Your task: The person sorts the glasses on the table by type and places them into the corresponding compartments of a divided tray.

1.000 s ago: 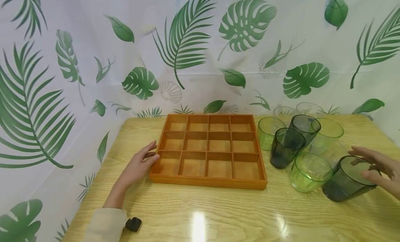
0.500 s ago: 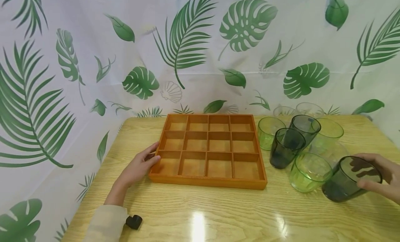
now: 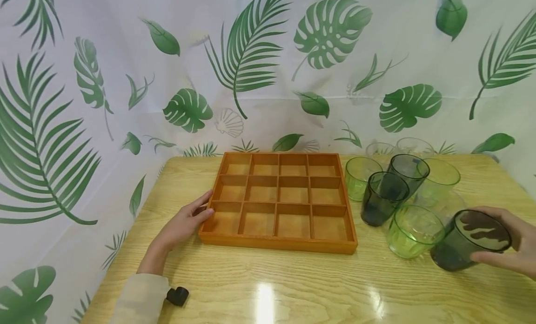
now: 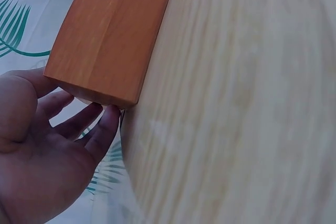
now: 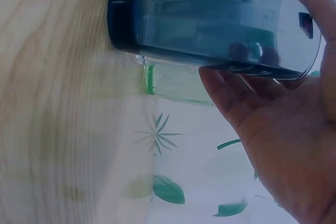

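Observation:
In the head view a wooden tray with several square compartments lies flat on the table. My left hand grips its left wall, thumb at the rim and fingers along the outer side; the left wrist view shows the fingertips against the tray's end wall. At the far right, my right hand holds a dark grey glass, thumb on the near side and fingers behind. Seen from the right wrist, the fingers press along the side of that dark glass, which stands on the table.
Left of the held glass stands a green glass. Behind are two more dark glasses, another green glass and several clear or green ones. A small black object is by the left sleeve. A leaf-print cloth hangs behind the table.
My right hand has lowered and its thumb and fingers have come in around the dark glass. The left fingers have settled against the tray's side. The other glasses have stayed in place.

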A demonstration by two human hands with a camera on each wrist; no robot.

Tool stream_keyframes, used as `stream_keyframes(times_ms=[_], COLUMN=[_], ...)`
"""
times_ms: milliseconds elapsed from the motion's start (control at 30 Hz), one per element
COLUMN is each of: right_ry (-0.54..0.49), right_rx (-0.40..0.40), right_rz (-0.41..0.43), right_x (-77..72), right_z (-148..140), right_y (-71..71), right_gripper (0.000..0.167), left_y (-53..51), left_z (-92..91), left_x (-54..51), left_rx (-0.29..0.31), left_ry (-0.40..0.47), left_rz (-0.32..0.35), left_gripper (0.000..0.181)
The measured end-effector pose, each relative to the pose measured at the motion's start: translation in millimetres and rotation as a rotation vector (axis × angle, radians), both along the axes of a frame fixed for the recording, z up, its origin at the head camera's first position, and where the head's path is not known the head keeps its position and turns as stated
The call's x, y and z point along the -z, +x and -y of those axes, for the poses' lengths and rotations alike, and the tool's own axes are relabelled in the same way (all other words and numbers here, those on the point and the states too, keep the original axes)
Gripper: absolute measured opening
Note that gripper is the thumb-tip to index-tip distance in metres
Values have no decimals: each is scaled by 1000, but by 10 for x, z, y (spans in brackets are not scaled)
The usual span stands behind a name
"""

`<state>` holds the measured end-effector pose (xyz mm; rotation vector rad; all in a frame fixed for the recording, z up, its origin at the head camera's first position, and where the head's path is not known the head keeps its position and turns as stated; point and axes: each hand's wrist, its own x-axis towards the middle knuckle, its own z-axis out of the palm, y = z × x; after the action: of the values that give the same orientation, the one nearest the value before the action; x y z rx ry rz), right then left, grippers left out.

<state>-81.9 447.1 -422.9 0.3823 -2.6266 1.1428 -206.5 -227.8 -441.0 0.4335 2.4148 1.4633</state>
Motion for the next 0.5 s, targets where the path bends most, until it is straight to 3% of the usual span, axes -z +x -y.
stream_keyframes(times_ms=[333,500], right_ry=[31,-13], right_rx=[33,-21], right_rz=[-19,-113], right_x=[-90,-160], right_z=[43,15], right_y=[17,6], right_gripper=[95,97], left_y=[-5,2], left_z=[6,7], left_x=[8,0], left_rx=[7,13], left_ry=[12,15], left_rz=[75,82], left_gripper=[61,59])
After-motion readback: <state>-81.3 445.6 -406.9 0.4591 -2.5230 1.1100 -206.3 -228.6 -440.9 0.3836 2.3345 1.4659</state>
